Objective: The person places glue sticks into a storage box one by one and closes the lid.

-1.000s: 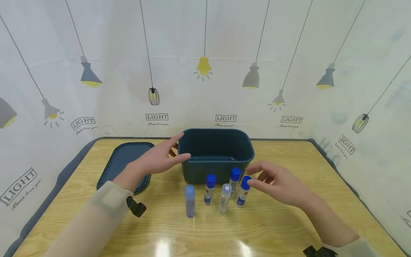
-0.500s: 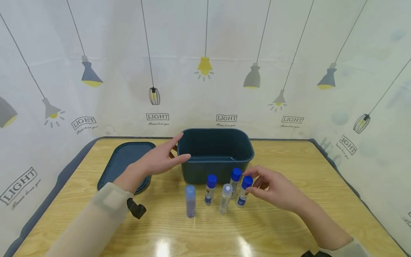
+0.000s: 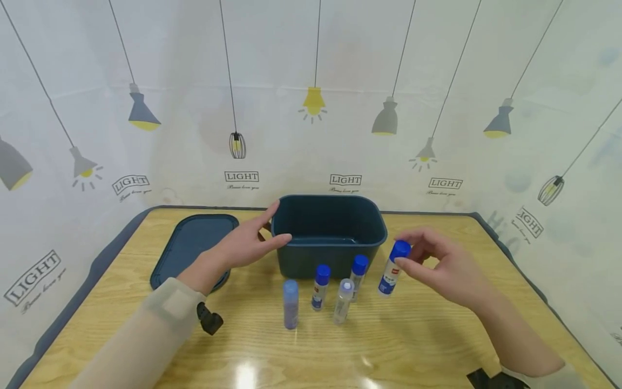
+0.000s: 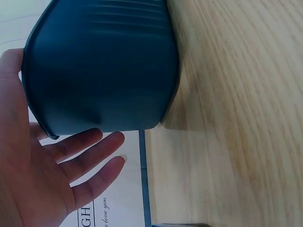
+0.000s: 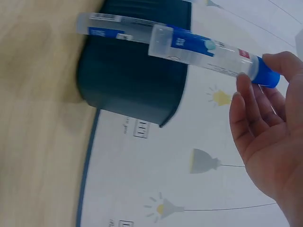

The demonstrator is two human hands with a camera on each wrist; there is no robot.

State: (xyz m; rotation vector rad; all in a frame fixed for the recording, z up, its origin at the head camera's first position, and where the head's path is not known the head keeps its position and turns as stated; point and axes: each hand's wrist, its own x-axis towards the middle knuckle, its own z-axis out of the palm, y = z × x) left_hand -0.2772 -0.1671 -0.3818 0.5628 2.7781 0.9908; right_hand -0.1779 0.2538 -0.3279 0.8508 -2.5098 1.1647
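Note:
My right hand (image 3: 447, 270) pinches a glue stick (image 3: 390, 269) by its blue cap, right of the dark blue bin (image 3: 330, 262). In the right wrist view the glue stick (image 5: 203, 49) has a clear barrel with a blue label and overlaps another one behind it. My left hand (image 3: 243, 240) rests at the bin's left end, thumb over the front rim and fingers spread; the left wrist view shows the fingers (image 4: 94, 161) fairly straight beside the wall. Before the bin stand two blue-capped glue sticks, one left (image 3: 319, 289) and one right (image 3: 358, 273), plus a clear tube (image 3: 343, 302) and a bluish tube (image 3: 290, 305).
A flat dark blue lid (image 3: 194, 246) lies on the wooden table (image 3: 311, 356), left of the bin and partly behind the left forearm. A cloth backdrop (image 3: 311, 151) printed with hanging lamps rises behind the table's back edge.
My right hand has taken the rightmost glue stick by its cap, raised it and carried it right, away from the others. The left hand stays at the bin.

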